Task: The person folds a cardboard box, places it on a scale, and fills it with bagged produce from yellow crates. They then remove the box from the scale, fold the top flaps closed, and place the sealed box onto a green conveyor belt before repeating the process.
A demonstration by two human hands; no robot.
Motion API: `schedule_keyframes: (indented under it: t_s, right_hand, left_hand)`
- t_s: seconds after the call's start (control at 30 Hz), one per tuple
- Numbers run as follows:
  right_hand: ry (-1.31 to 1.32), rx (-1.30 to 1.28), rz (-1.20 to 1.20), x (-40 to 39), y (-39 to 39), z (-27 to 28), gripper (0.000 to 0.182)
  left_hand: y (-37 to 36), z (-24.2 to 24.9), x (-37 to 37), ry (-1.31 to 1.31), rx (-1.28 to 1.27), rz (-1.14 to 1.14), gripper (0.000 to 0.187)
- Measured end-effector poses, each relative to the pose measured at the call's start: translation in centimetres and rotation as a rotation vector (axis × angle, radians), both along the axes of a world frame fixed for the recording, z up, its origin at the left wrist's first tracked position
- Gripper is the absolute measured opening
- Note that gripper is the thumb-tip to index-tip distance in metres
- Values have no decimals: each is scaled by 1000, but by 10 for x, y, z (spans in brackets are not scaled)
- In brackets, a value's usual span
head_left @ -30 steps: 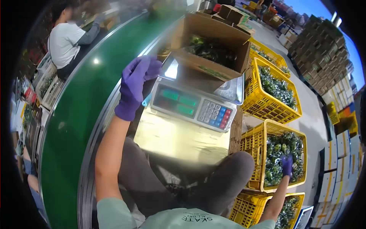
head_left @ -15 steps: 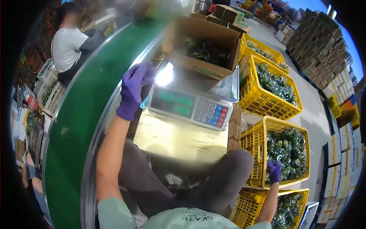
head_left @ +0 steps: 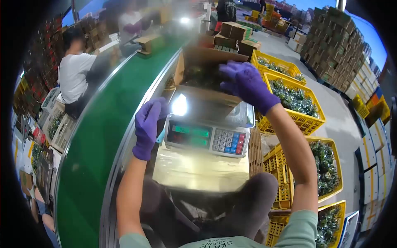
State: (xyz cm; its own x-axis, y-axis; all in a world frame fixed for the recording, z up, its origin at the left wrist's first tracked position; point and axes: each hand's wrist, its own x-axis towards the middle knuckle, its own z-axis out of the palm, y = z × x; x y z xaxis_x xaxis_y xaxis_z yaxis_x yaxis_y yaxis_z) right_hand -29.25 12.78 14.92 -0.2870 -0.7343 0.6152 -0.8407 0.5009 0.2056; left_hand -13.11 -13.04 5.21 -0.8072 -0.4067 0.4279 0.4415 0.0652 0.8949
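Observation:
My left hand, in a purple glove, hovers at the left edge of the digital scale, fingers curled together; whether anything is in them is hidden. A light-blue stick-like thing shows beside it. My gloved right hand is above the right side of an open cardboard box, its fingers stretched out and apart, slightly blurred. That box stands on the scale's metal platform. Dark green contents show dimly inside it. Green digits are lit on the display.
Yellow crates of plastic-wrapped green produce line my right. A green conveyor belt runs along my left, bearing a carton farther up. A person sits across it. Stacked cartons stand at the far right.
My right hand has come from the crate at lower right up to the box. My left hand stays by the scale, fingers still curled. A carton now shows on the belt.

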Motion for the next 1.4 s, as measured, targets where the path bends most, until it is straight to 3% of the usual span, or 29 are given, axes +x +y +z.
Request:
schedule_keyframes:
  t_s: [0.03, 0.13, 0.2, 0.27, 0.3, 0.37, 0.43, 0.5, 0.53, 0.6, 0.67, 0.73, 0.8, 0.83, 0.9, 0.93, 1.0, 1.07, 1.1, 1.13, 1.17, 1.23, 1.27, 1.3, 1.33, 1.4]
  right_hand:
    - [16, -8, -5, 7, 1, 5, 28]
    - [-290, -364, 161, 44, 40, 10, 24]
    - [-196, -463, -76, 54, 106, -6, 31]
    - [-242, -678, -359, 58, 188, -46, 26]
    - [-162, -587, -497, 45, 258, -86, 24]
    - [-355, -370, -836, 57, 381, -167, 28]
    - [-697, -168, -1087, 83, 515, -298, 30]
    - [-748, 432, -445, 111, 656, -455, 38]
    - [-1166, 566, -465, 143, 577, -422, 40]
    - [-1520, -198, -1056, 172, 578, -493, 36]
    - [-1466, 53, -1164, 170, 543, -458, 39]
    - [-1416, 372, -1291, 171, 470, -373, 45]
    - [-1266, 210, -1452, 173, 473, -382, 26]
    - [-1266, 207, -1449, 172, 478, -385, 26]
    - [-1361, 254, -1265, 169, 517, -402, 28]
    - [-1306, 101, -1235, 166, 512, -372, 28]
    - [-1186, -177, -1134, 161, 482, -293, 32]
    - [-885, -318, -906, 140, 439, -207, 30]
    - [-989, -536, -821, 138, 380, -139, 35]
    - [-821, -707, -557, 136, 332, -95, 36]
    - [-633, -521, -477, 127, 301, -52, 39]
    - [-381, -685, 6, 120, 211, 6, 42]
    - [-204, -660, 30, 118, 171, 28, 43]
    - [-64, -703, 241, 101, 132, 35, 42]
    - [227, -573, 204, 86, 97, 45, 42]
    - [28, -490, 219, 57, 20, 30, 27]
  left_hand:
    - [-2, 2, 1, -8, 21, -18, 29]
    - [-1, 9, 4, -34, 78, -28, 28]
    - [-6, 3, -1, -37, 110, -29, 28]
    - [-4, 4, 0, -19, 74, -27, 27]
    - [-1, 7, 1, -25, 113, -41, 26]
    - [0, 7, 3, -43, 158, -32, 24]
    - [-2, 4, -1, 0, 159, -69, 24]
    - [-4, 0, -6, -37, 123, -30, 26]
    - [-3, -2, -9, -74, 86, 3, 28]
    - [-2, -6, -11, -78, 93, -9, 28]
    - [-2, -7, -12, -91, 99, -23, 29]
    - [-2, -7, -12, -95, 96, -5, 29]
    - [-4, -7, -13, -89, 95, -12, 29]
    - [-5, -7, -12, -86, 99, -13, 29]
    - [-7, -8, -10, -92, 94, -9, 29]
    - [-7, -7, -11, -94, 92, -7, 29]
    - [-6, -5, -11, -79, 102, -15, 29]
    - [-3, -4, -11, -77, 109, -34, 29]
    - [-1, -2, -11, -79, 98, -35, 29]
    - [-1, -2, -11, -85, 86, -35, 29]
    - [-1, -3, -11, -64, 63, -52, 28]
    - [2, -4, -9, -62, 63, -49, 27]
    - [1, -4, -8, -63, 64, -43, 27]
    - [-7, -7, -9, -69, -42, -42, 25]
    - [-5, -7, -8, -49, 21, -47, 24]
    - [-6, -7, -9, -67, 18, -36, 25]
